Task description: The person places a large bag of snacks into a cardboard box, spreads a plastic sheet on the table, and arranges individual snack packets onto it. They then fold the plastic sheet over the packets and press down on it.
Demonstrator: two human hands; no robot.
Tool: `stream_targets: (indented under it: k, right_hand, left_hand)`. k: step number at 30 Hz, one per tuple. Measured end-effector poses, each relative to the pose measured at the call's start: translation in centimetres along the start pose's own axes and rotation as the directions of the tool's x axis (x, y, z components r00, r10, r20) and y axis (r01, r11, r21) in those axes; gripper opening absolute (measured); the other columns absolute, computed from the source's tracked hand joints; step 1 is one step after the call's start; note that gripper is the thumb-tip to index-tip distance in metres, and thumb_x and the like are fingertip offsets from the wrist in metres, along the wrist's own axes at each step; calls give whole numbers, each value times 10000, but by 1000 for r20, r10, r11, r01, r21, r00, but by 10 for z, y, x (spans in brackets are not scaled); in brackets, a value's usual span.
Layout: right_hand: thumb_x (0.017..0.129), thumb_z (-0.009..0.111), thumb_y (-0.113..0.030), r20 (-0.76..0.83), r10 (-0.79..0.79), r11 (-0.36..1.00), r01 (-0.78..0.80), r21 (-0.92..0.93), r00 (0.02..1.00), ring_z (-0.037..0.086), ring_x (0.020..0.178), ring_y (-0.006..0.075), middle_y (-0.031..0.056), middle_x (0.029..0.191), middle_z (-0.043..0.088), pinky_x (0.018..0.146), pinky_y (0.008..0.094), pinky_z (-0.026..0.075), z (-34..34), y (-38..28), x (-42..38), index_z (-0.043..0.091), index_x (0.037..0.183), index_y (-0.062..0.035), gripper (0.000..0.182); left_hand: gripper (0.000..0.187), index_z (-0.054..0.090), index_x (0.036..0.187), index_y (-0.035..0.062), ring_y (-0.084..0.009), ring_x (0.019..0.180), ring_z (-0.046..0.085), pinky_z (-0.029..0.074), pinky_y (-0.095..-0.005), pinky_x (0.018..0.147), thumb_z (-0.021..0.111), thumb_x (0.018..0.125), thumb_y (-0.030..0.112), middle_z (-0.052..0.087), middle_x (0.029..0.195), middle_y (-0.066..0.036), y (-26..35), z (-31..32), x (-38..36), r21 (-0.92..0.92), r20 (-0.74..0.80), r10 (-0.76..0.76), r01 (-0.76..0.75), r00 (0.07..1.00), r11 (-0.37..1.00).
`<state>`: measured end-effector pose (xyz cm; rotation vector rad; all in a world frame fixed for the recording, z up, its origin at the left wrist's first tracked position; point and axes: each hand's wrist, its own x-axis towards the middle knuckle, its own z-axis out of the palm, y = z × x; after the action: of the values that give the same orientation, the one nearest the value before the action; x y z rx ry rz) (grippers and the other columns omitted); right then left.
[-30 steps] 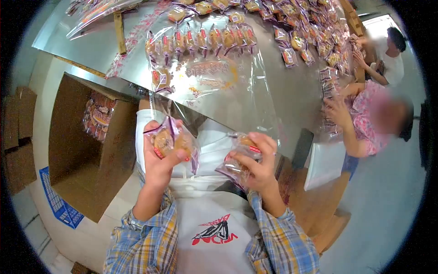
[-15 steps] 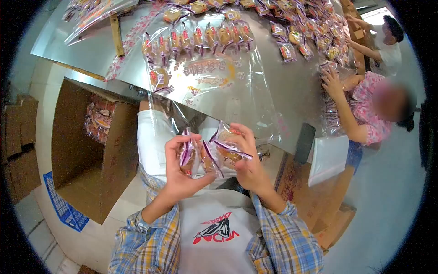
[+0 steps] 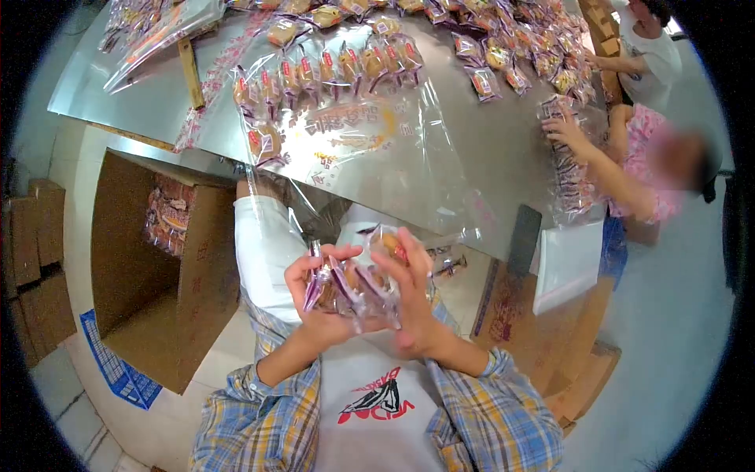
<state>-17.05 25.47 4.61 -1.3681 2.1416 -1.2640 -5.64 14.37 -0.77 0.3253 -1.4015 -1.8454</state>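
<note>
Both hands are in front of my lap, in the middle of the head view. My left hand [image 3: 321,311] curls around several small wrapped cakes [image 3: 346,285], in clear packs with purple edges, standing side by side. My right hand [image 3: 413,303] closes on their other side, and another wrapped cake [image 3: 387,245] is at its fingers. Beyond them a large clear printed plastic bag [image 3: 346,130] lies on the metal table [image 3: 464,149]. A row of wrapped cakes [image 3: 326,71] stands on or in it, with a single wrapped cake [image 3: 265,144] lying nearer me.
An open cardboard box [image 3: 208,259] holding a filled pack stands left, above a blue crate [image 3: 118,370]. A pile of wrapped cakes [image 3: 543,39] covers the far right. A co-worker's hand [image 3: 568,134] touches a filled bag there. White plastic sheets [image 3: 568,267] lie at right.
My hands have drawn the wrapped cakes closer together into one row. My right hand has turned, its fingers now more upright. The co-worker's arm has shifted slightly.
</note>
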Motion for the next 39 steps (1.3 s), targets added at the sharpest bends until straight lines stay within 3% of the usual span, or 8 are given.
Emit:
stream_targets:
  k: [11,14,18,19,22,25,34,39]
  right_hand:
    - [1022,399,-489,-42,233,826,-175,536,971,300,1495,320,205,1617,278,1226,447,233,-2,7,-3,443,1463,13,670]
    - [1019,433,-500,-116,477,548,-192,814,871,322,1477,284,180,1602,295,1206,434,269,14,15,-10,479,1401,-14,620]
    - [1025,478,-484,-195,84,887,15,461,977,373,1461,290,185,1633,238,1205,466,317,9,24,-10,400,1457,4,656]
    - [1026,482,-483,-182,306,637,-59,769,935,401,1446,294,191,1636,236,1198,468,334,17,33,-18,399,1460,10,663]
    - [1020,478,-505,-197,287,731,-81,678,937,434,1422,301,188,1632,249,1181,475,362,20,26,-24,397,1461,2,677]
    - [1001,548,-425,-91,408,226,-4,974,909,471,1377,324,155,1562,375,1120,481,421,18,20,-18,382,1484,-57,629]
    - [1038,543,-301,300,454,-368,-130,921,839,679,1074,289,118,1470,554,704,345,549,-15,47,-3,444,1492,-107,504]
    - [1062,464,-449,366,403,-168,-325,931,839,695,871,191,167,1452,571,575,278,474,-15,25,8,471,1468,-62,561]
  left_hand:
    - [1046,300,1326,138,-257,1099,655,552,-419,974,1010,559,87,519,1223,-133,9,10,7,-78,154,-63,76,986,994]
    - [1056,308,1338,120,-250,1166,630,542,-427,1007,1030,568,108,513,1304,-147,2,14,2,-70,203,-86,103,975,992]
    - [1051,319,1347,113,-243,1202,615,525,-434,1031,1034,576,110,518,1357,-169,6,23,-1,-34,220,-121,132,968,991]
    - [1046,321,1345,112,-241,1203,615,524,-434,1031,1033,578,106,524,1349,-169,6,24,-4,0,222,-143,147,964,989]
    - [1015,325,1339,110,-247,1186,619,528,-437,1022,1020,600,101,555,1270,-159,6,24,-7,16,203,-141,141,969,990]
    - [998,322,1331,101,-283,1165,638,549,-450,994,1007,606,83,562,1184,-145,11,28,0,-32,142,-6,11,990,999]
    - [1071,269,1352,108,-243,1082,666,554,-406,958,988,562,36,524,1210,-134,30,-15,23,44,-74,-55,58,996,997]
    - [1052,267,1361,110,-222,1087,657,545,-393,962,979,590,38,526,1236,-128,36,-12,21,80,-140,-167,179,976,981]
